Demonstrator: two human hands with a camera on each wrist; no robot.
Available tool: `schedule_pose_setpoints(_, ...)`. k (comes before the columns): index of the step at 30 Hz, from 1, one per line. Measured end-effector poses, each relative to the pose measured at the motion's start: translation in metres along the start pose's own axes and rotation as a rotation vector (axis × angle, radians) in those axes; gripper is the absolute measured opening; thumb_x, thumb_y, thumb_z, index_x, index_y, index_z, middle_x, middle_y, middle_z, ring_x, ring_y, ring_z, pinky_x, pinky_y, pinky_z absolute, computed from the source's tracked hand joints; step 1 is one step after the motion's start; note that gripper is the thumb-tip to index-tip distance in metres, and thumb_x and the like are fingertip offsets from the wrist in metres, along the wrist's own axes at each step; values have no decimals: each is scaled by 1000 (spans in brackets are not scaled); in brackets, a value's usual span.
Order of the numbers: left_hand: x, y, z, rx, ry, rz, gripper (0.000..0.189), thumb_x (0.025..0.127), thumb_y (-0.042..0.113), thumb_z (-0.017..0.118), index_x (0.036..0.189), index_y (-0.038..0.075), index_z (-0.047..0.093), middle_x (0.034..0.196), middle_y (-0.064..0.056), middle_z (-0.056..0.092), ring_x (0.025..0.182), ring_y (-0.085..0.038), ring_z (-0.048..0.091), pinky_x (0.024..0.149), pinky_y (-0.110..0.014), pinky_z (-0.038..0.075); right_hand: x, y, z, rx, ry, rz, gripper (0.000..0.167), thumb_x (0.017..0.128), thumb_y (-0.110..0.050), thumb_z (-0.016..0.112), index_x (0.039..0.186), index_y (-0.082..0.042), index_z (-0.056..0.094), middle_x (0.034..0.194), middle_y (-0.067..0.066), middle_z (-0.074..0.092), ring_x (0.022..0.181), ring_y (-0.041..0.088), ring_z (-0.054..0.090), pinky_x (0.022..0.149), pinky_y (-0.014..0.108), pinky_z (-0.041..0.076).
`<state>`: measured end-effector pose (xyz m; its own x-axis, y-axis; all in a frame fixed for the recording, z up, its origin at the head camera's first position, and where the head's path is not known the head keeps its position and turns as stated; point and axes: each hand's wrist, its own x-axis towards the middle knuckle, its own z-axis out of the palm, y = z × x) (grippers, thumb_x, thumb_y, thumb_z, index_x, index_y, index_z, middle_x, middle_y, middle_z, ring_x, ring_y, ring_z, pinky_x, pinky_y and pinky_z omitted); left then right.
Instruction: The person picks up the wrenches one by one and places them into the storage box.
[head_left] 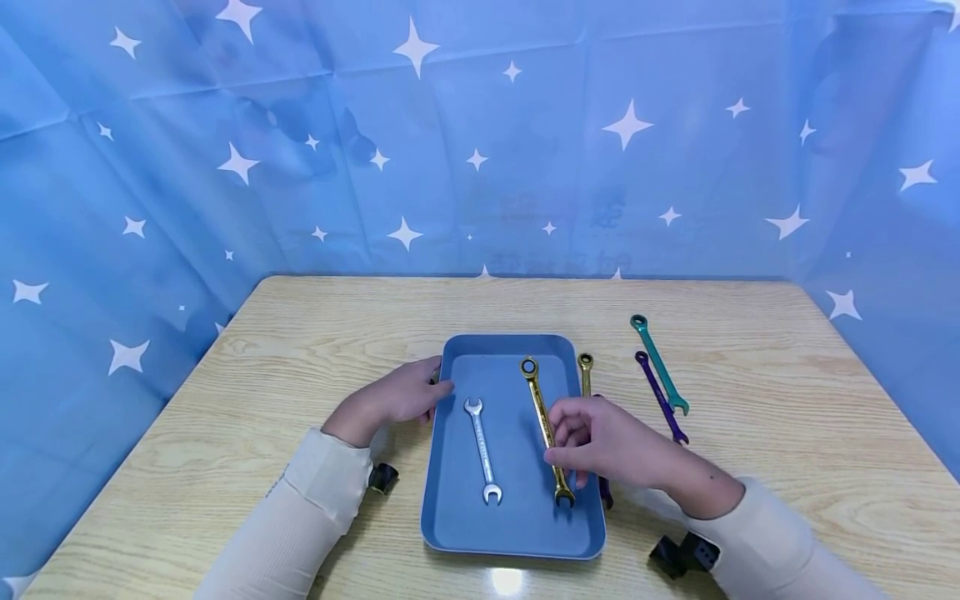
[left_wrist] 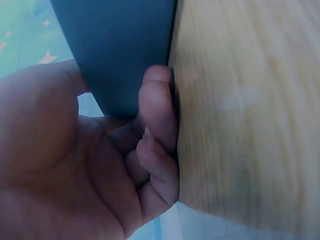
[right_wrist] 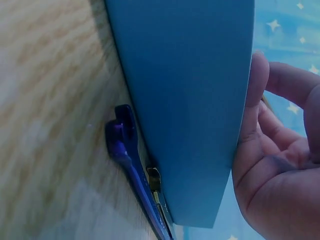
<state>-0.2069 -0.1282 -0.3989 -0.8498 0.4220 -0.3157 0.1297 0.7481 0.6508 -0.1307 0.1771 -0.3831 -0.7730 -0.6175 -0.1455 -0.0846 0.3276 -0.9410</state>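
Note:
My right hand (head_left: 611,442) pinches a gold ratcheting combination wrench (head_left: 538,407) between thumb and fingers, over the right half of a blue-grey tray (head_left: 517,533). Its ring end points to the back, its open jaw to the front. In the tray's left half lies a silver double open-end wrench (head_left: 482,446). My left hand (head_left: 401,392) holds the tray's left wall, thumb at the rim. In the left wrist view its curled fingers (left_wrist: 157,110) rest outside, low by the tabletop. The right wrist view shows the tray's outer right wall (right_wrist: 185,100), hiding most of the gold wrench.
Close along the tray's right side lie a second gold wrench (head_left: 586,375) and a purple wrench (right_wrist: 134,172), partly covered by my right hand in the head view. Farther right are a green wrench (head_left: 658,362) and another purple wrench (head_left: 662,398). A starry blue curtain (head_left: 525,167) surrounds the wooden table (head_left: 322,333).

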Motion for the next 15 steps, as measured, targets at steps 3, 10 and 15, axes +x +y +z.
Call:
schedule_pose_setpoints(3,0,0,0,5,3,0,36,106,29,45,138,15,49,72,-6,64,59,-20,62,77,-34,51,0,0,1,-2,0,11,25,92,-13,72,102,5,58,81,6,64,57,16,64,56,35,57)
schedule_pose_setpoints(10,1,-1,0,-8,3,4,32,106,29,44,133,15,51,73,-7,64,59,-20,61,72,-34,50,0,-2,1,-18,-1,24,27,92,-12,71,107,7,60,83,8,64,57,16,63,54,35,57)
schedule_pose_setpoints(15,1,-1,0,-7,1,-4,34,106,29,45,136,14,50,73,-7,64,59,-20,61,71,-33,50,1,0,1,-32,-7,37,28,92,-11,72,111,7,62,83,8,65,56,15,63,54,33,56)
